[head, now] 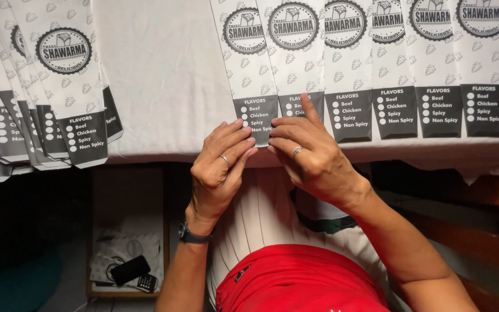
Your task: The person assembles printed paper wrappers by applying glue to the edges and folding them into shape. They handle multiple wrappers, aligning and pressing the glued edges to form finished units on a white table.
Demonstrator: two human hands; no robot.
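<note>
Matt paper on cloth

Long white-and-black printed paper sleeves [259,69] look smooth and matt; the white cloth-covered surface [163,81] beneath is softly creased.
</note>
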